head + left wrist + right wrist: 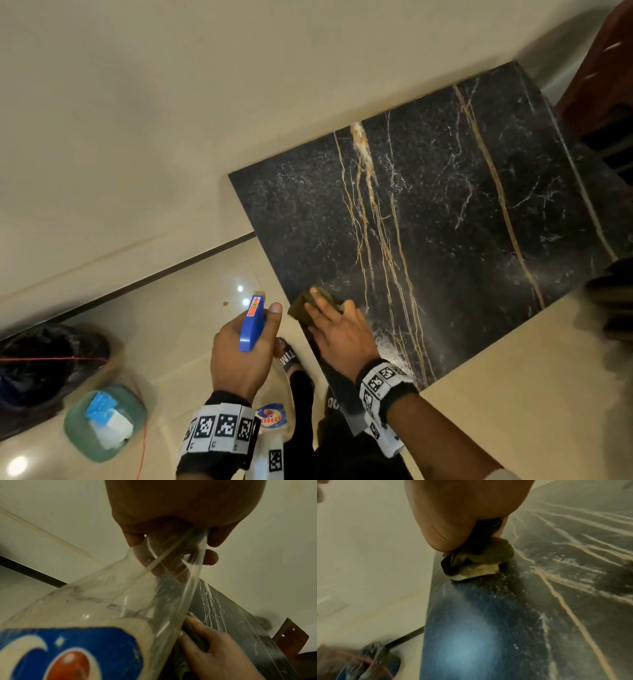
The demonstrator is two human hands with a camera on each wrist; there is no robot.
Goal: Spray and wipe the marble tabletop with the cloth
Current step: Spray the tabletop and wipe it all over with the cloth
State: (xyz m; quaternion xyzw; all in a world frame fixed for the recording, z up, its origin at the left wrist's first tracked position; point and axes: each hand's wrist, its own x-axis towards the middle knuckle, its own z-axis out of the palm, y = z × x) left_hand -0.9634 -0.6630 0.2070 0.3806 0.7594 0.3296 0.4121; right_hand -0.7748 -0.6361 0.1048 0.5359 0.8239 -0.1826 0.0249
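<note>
The black marble tabletop (445, 212) with gold veins fills the right of the head view. My right hand (337, 329) grips a bunched olive-brown cloth (299, 305) and presses it on the tabletop's near left edge. In the right wrist view the cloth (476, 563) bulges out from under my right hand (462, 520), with fine wet droplets on the tabletop (556, 588) around it. My left hand (246, 349) holds a clear spray bottle by its neck, its blue trigger head (252, 322) just left of the table. The left wrist view shows the spray bottle (106, 601) and its blue label.
Glossy beige floor tiles lie left of and below the table. A green basin (106, 421) with blue and white items and a black bag (41, 370) sit at the lower left. A reddish-brown chair (603, 75) stands beyond the far right corner. My sandalled foot (291, 356) is beside the table.
</note>
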